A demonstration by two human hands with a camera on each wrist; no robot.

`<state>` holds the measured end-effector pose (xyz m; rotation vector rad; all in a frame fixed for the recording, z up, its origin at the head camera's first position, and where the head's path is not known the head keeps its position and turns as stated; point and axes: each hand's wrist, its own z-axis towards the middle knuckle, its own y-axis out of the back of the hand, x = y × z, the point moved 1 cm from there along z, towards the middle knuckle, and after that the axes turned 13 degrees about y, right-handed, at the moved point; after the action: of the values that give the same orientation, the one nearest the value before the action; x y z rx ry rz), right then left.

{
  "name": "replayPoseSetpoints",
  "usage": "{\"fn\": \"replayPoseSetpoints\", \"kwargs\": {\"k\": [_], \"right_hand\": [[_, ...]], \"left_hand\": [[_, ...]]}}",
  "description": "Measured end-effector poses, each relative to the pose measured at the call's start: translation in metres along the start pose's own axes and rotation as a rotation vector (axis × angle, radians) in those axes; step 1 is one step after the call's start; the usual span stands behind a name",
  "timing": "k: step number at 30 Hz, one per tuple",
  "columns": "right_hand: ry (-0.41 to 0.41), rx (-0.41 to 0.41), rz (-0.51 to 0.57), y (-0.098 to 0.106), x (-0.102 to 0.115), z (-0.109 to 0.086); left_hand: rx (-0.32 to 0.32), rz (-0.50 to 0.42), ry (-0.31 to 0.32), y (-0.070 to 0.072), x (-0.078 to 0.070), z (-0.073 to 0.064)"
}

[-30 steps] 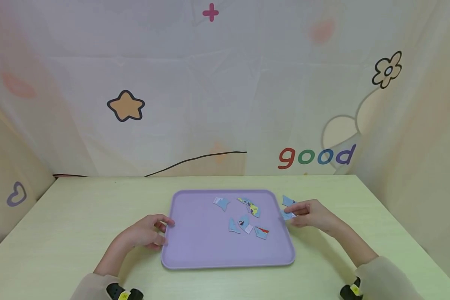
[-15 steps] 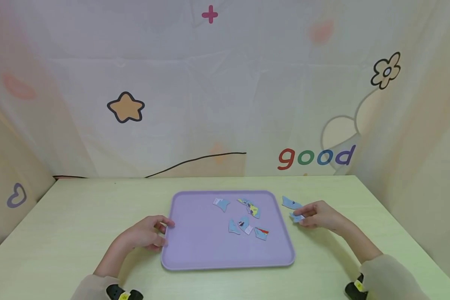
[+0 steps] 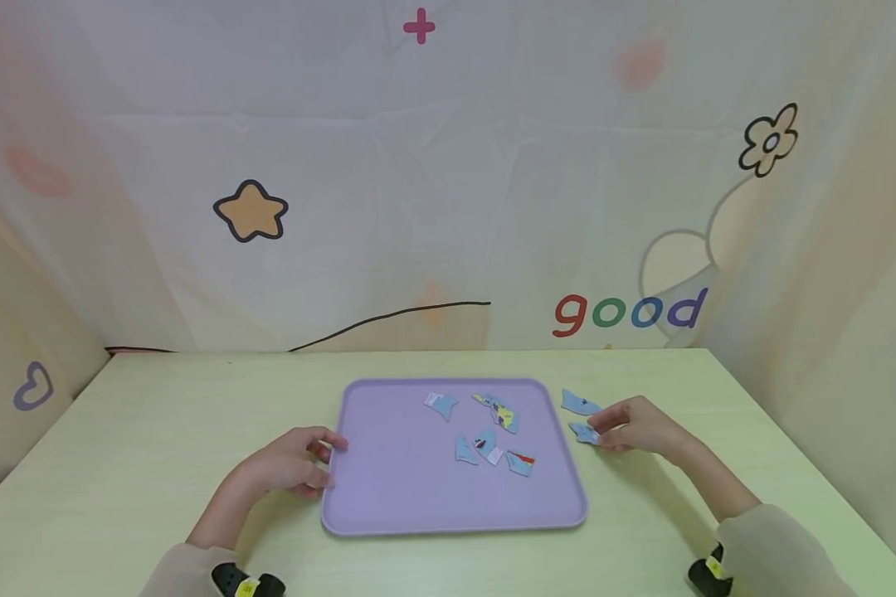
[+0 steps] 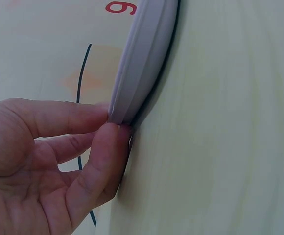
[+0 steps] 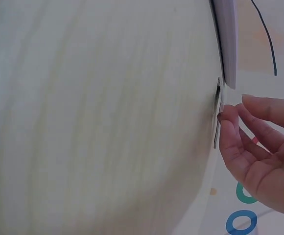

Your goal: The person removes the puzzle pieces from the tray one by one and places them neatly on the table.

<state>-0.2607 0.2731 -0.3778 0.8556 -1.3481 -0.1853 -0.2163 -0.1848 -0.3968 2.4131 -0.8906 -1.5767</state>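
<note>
My left hand (image 3: 294,461) grips the left rim of a lilac tray (image 3: 388,506), and in the left wrist view the thumb and fingers pinch its edge (image 4: 144,54). Beyond the tray's right rim, a light-blue puzzle piece (image 3: 584,433) lies on the table. My right hand (image 3: 635,427) is beside it, fingertips at its right end. The right wrist view shows one fingertip touching the piece (image 5: 217,129), seen edge-on, while another finger stands apart from it. Just behind lies a second blue puzzle piece (image 3: 581,403).
Several puzzle pieces lie on the tray: a blue-and-white piece (image 3: 441,405), a yellow-and-blue cluster (image 3: 502,414), a narrow blue piece (image 3: 465,450), one with a dark figure (image 3: 487,446) and one with a red stripe (image 3: 521,463). A printed curtain (image 3: 388,207) hangs behind the table (image 3: 194,414).
My right hand moved slightly right, carrying the blue puzzle piece off the tray's right rim onto the table, and its fingers have loosened there. My left hand stays on the tray.
</note>
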Motion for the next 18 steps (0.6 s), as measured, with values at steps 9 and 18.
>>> {"fn": "replayPoseSetpoints", "kwargs": {"k": [9, 18], "right_hand": [[0.033, -0.001, -0.006, -0.001, 0.004, -0.006], [0.123, 0.04, 0.087, -0.014, 0.02, -0.002]], "left_hand": [[0.001, 0.009, -0.001, 0.0, 0.001, 0.001], [0.001, -0.003, 0.012, 0.0, -0.001, 0.0]]}}
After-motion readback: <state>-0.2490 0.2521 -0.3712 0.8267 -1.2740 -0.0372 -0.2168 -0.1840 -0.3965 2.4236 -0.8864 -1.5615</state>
